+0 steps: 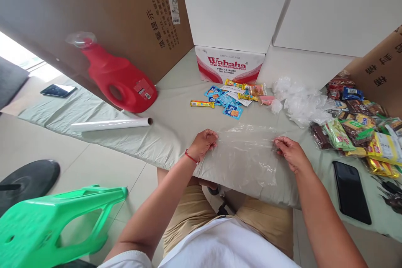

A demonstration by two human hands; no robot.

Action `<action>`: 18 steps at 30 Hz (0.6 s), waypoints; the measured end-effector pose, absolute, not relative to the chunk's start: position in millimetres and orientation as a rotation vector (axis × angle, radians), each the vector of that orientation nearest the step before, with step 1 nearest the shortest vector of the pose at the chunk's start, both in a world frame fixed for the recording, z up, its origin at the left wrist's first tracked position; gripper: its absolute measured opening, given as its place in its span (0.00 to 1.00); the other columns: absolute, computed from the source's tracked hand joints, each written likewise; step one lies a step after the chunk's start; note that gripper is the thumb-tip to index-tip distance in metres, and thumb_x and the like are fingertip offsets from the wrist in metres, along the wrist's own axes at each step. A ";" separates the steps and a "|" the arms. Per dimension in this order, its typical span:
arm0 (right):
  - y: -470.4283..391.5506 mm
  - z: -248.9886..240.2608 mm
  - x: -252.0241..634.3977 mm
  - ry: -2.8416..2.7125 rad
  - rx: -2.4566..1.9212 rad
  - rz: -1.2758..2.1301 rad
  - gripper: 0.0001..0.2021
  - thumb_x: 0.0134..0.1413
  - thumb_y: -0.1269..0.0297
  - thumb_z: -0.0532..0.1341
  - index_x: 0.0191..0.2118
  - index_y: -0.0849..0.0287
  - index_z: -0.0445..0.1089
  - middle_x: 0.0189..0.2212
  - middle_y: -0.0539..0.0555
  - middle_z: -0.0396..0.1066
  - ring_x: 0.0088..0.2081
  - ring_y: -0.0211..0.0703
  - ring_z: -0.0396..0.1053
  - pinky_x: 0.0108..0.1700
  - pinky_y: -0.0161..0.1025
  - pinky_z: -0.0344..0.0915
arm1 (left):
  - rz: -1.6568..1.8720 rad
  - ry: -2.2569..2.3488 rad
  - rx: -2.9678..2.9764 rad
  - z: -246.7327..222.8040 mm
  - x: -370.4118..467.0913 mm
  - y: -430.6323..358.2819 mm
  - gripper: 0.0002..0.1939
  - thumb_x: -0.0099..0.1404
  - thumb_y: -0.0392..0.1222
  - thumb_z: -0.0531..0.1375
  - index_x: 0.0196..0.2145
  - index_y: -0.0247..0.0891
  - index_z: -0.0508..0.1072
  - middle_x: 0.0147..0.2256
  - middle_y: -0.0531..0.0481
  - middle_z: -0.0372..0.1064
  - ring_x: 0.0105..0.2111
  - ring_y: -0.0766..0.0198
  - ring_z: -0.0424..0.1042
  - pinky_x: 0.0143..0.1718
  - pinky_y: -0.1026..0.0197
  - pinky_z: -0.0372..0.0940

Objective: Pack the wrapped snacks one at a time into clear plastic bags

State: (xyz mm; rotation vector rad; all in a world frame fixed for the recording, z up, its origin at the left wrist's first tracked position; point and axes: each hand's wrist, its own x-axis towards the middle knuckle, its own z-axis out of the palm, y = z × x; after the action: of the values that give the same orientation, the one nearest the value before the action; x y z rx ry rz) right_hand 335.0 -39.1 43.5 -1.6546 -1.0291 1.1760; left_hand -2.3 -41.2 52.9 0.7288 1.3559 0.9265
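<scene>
A thin clear plastic bag (243, 159) is stretched flat between my two hands, just over the table's cloth near its front edge. My left hand (204, 144), with a red cord at the wrist, pinches the bag's left upper corner. At the opposite corner, my right hand (290, 150) grips it between thumb and fingers. Beyond the bag lie small blue snack packets (233, 111) and yellow-wrapped sticks (202, 104). A heap of crumpled clear plastic bags (303, 102) sits to their right.
Packaged snacks (356, 127) are piled at the right, near a black phone (351, 191) and keys (392, 194). On the left are a red jug (122, 77), a white roll (109, 124) and another phone (58, 90). A Wahaba-style printed carton (230, 65) stands behind; a green stool (53, 217) is below.
</scene>
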 end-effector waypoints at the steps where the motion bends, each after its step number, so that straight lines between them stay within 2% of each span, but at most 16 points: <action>1: -35.3 42.0 332.1 -1.048 -1.677 1.162 0.21 0.35 0.46 0.73 0.31 0.58 0.77 0.31 0.53 0.72 0.32 0.39 0.66 0.27 0.33 0.65 | 0.947 1.383 0.695 51.7 -2.3 -38.6 0.17 0.56 0.39 0.69 0.37 0.39 0.65 0.28 0.56 0.66 0.25 0.69 0.70 0.26 0.66 0.60; 5: -23.2 41.9 323.7 -1.134 -1.776 1.148 0.16 0.44 0.50 0.68 0.33 0.57 0.74 0.29 0.52 0.72 0.29 0.40 0.69 0.26 0.35 0.65 | 1.230 1.743 0.747 58.0 0.2 -33.4 0.16 0.58 0.35 0.65 0.42 0.40 0.63 0.41 0.48 0.67 0.40 0.63 0.73 0.39 0.60 0.69; 7: -19.2 42.7 321.6 -1.196 -1.799 1.154 0.15 0.47 0.51 0.66 0.35 0.57 0.73 0.30 0.53 0.72 0.29 0.40 0.70 0.26 0.35 0.65 | 1.441 1.990 0.999 66.5 6.8 -38.9 0.13 0.59 0.34 0.62 0.42 0.39 0.65 0.45 0.45 0.67 0.46 0.60 0.71 0.45 0.56 0.69; 9: -15.3 41.8 320.7 -1.249 -1.807 1.160 0.14 0.49 0.51 0.65 0.36 0.56 0.73 0.30 0.52 0.72 0.29 0.41 0.71 0.26 0.34 0.66 | 1.523 2.024 1.421 73.6 18.4 -49.0 0.10 0.62 0.33 0.58 0.42 0.40 0.67 0.47 0.44 0.68 0.49 0.58 0.70 0.49 0.54 0.68; 12: -5.6 36.7 322.8 -1.338 -1.751 1.180 0.15 0.49 0.51 0.65 0.37 0.57 0.73 0.28 0.52 0.71 0.27 0.40 0.69 0.24 0.34 0.64 | 1.175 1.721 2.069 70.9 39.1 -62.2 0.10 0.66 0.32 0.54 0.41 0.40 0.72 0.42 0.45 0.74 0.48 0.58 0.73 0.51 0.52 0.67; 14: 4.7 33.3 328.0 -1.376 -1.677 1.104 0.17 0.49 0.51 0.65 0.39 0.58 0.74 0.28 0.52 0.71 0.27 0.39 0.67 0.26 0.35 0.65 | 0.818 1.659 2.260 58.4 49.0 -65.5 0.12 0.70 0.36 0.53 0.45 0.39 0.74 0.47 0.42 0.77 0.53 0.54 0.73 0.56 0.47 0.65; 16: 14.9 32.5 336.8 -1.375 -1.651 0.906 0.19 0.50 0.49 0.64 0.42 0.59 0.74 0.33 0.54 0.73 0.30 0.40 0.68 0.31 0.38 0.69 | 0.552 1.710 2.316 42.4 53.6 -65.9 0.18 0.73 0.42 0.52 0.55 0.37 0.73 0.58 0.39 0.72 0.63 0.49 0.66 0.64 0.41 0.58; 18: 19.8 35.2 347.8 -1.355 -1.682 0.692 0.23 0.51 0.47 0.64 0.46 0.59 0.73 0.40 0.57 0.74 0.35 0.43 0.70 0.38 0.42 0.72 | 0.404 1.751 2.352 29.4 54.4 -66.5 0.25 0.75 0.48 0.50 0.65 0.38 0.66 0.68 0.39 0.60 0.70 0.48 0.56 0.69 0.36 0.49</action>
State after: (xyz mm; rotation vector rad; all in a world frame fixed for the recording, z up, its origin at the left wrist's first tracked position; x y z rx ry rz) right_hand 347.8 19.8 35.2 -1.6816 -1.3548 0.6924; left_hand 54.4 -66.5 29.4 2.3515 1.7506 0.4043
